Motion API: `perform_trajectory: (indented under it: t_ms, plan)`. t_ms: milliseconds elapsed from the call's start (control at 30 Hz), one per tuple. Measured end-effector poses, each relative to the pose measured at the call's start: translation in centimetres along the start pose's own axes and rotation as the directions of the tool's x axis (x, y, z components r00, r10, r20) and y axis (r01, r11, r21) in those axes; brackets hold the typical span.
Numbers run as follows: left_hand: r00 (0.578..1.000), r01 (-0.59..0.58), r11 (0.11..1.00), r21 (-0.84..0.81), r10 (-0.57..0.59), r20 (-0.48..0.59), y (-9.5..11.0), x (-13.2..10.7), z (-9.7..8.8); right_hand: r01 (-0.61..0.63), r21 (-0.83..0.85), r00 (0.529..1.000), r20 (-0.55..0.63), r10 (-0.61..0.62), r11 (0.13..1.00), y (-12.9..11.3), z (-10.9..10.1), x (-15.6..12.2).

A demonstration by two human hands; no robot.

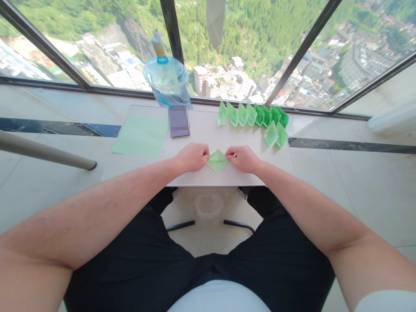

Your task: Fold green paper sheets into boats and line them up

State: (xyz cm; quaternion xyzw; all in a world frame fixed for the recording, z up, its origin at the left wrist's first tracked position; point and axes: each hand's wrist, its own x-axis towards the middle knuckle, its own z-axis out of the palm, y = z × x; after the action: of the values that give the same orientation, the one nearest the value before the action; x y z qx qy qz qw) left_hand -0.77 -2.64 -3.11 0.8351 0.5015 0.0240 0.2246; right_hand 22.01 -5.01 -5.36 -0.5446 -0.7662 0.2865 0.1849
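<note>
A light green folded paper, diamond-shaped with a crease across it, is held near the front edge of the white table. My left hand pinches its left corner. At the opposite corner, my right hand grips the paper between thumb and fingers. Further back on the right stands a row of folded green paper boats, running from light to darker green. Two more light green paper boats sit just in front of that row's right end.
Light green paper sheets lie on the table's left side, beside a phone. A large water bottle stands behind them against the window. A grey pole reaches in from the left. The table's front edge runs above my lap.
</note>
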Motion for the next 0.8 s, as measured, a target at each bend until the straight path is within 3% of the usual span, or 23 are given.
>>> perform_trajectory:
  t_ms: [200, 433, 800]
  plan:
    - [0.999, -0.033, 0.999, -0.002, 0.033, 0.020, 0.2, 0.2, -0.3, 0.002, 0.017, 0.999, 0.044, -0.003, 1.000, 0.0, -0.1, 0.3]
    - [0.996, -0.076, 0.997, 0.008, 0.075, 0.043, 0.1, 0.1, -0.2, 0.030, -0.075, 0.998, 0.063, -0.025, 0.997, -0.5, -0.2, 0.3]
    - [0.988, 0.058, 0.988, 0.144, -0.078, 0.133, 0.9, 0.9, -0.6, -0.045, -0.193, 0.991, 0.113, 0.068, 0.980, -1.4, -0.4, 0.7]
